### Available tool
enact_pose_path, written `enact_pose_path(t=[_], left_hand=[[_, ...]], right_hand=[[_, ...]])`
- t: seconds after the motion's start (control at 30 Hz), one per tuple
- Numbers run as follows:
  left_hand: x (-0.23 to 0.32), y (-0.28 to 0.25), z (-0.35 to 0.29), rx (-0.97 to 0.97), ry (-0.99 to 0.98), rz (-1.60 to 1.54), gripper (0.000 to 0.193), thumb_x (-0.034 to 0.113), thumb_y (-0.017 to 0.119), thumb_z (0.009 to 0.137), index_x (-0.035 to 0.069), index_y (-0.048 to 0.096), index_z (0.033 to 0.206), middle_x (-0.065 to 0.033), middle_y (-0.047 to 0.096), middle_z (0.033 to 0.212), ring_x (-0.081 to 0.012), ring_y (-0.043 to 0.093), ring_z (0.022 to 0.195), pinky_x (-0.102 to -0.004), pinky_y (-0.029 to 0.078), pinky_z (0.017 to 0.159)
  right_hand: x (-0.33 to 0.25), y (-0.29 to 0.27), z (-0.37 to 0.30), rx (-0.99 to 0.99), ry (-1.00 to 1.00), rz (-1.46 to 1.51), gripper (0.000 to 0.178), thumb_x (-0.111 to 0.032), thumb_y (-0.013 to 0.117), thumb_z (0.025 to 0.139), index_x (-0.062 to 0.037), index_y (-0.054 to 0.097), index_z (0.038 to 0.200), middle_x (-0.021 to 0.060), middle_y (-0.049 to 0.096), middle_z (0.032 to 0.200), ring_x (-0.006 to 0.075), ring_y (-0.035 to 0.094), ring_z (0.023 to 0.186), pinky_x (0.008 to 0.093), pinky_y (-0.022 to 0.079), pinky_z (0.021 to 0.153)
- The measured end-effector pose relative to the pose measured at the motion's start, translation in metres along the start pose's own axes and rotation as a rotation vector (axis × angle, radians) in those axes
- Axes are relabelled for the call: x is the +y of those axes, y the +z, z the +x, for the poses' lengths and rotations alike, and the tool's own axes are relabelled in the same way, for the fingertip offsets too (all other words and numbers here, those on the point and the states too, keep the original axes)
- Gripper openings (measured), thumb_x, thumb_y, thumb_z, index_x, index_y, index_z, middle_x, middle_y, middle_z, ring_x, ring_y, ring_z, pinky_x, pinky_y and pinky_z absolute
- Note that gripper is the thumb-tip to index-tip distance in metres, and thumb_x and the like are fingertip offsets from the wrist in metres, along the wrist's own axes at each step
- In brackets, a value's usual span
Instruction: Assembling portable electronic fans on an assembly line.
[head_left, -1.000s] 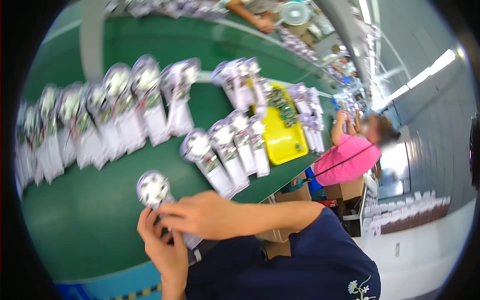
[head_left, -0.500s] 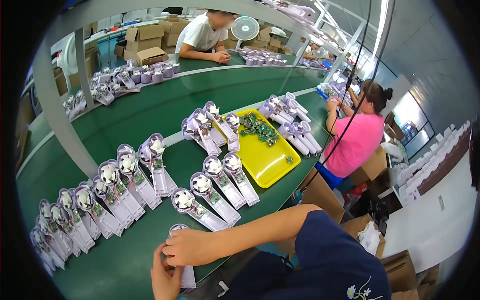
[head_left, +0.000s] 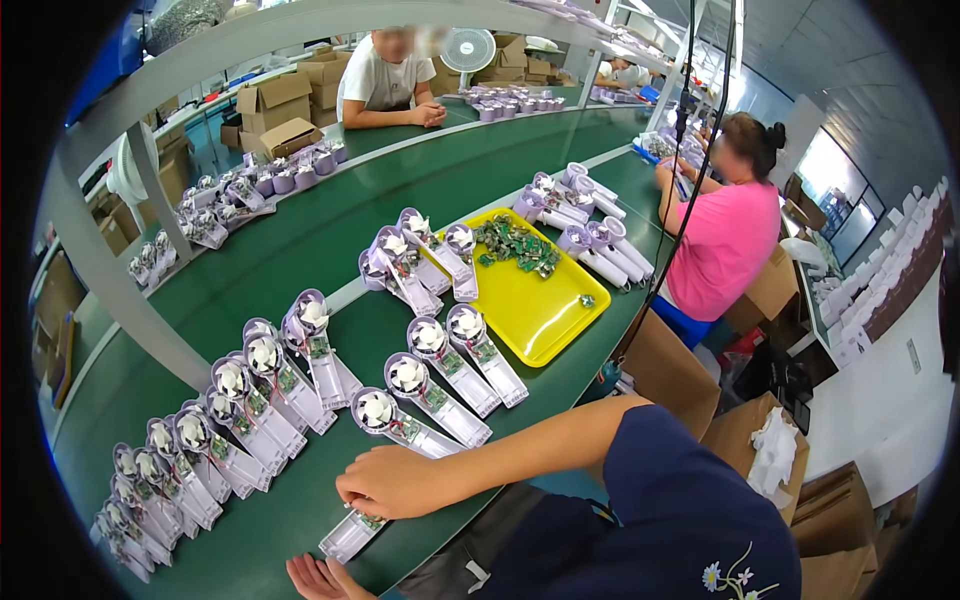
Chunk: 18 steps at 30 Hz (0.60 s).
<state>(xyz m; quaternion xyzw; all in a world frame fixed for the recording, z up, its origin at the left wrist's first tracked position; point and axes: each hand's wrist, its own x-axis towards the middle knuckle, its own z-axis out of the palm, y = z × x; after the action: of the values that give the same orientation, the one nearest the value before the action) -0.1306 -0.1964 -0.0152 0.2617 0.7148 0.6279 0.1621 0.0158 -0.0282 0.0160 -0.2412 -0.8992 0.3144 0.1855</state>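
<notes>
An opened handheld fan (head_left: 348, 537), white-handled with a small green circuit board, lies on the green table near its front edge. My right hand (head_left: 392, 482) is closed over the fan's upper end, its fingers curled down and hiding the fan head. Just below the handle's lower end, my left hand (head_left: 322, 578) is open, with fingers stretched and nothing visible in it. Above my right hand is a group of similar opened fans (head_left: 440, 385), their white blades and green boards showing.
A long row of opened fans (head_left: 230, 420) runs down the left side. A yellow tray (head_left: 530, 335) holds small green circuit boards (head_left: 515, 248). More purple-white fans (head_left: 600, 250) lie beyond it. A person in pink (head_left: 725, 235) sits at right; another (head_left: 385, 85) leans across the far table.
My left hand has come away from the fan and dropped lower, its fingers opening. My right hand remains at the fan's upper end, and the handle now shows more. The view has shifted slightly.
</notes>
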Motion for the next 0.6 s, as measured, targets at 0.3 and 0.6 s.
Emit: enact_pose_path(t=[0.3,0.6], left_hand=[[0.028,0.017,-0.017,-0.3,-0.556,-0.744,0.048,0.01,0.045,0.107,-0.011,0.034,0.149,-0.0291,0.048,0.149,-0.0407,0.049,0.138,-0.0507,0.039,0.119],[-0.002,0.061,-0.013,-0.292,-0.44,-0.685,0.05,0.008,0.056,0.104,0.0,0.035,0.149,-0.0173,0.058,0.135,-0.0253,0.061,0.122,-0.039,0.049,0.105]], right_hand=[[0.004,-0.002,-0.016,0.075,0.137,0.184,0.013,-0.024,0.066,0.094,-0.0108,0.068,0.094,0.0034,0.069,0.084,0.0256,0.065,0.085,0.0409,0.051,0.072],[0.013,0.0,-0.026,0.026,0.085,0.321,0.017,-0.023,0.067,0.094,-0.0063,0.071,0.096,0.0086,0.069,0.091,0.0299,0.061,0.09,0.0419,0.05,0.08]])
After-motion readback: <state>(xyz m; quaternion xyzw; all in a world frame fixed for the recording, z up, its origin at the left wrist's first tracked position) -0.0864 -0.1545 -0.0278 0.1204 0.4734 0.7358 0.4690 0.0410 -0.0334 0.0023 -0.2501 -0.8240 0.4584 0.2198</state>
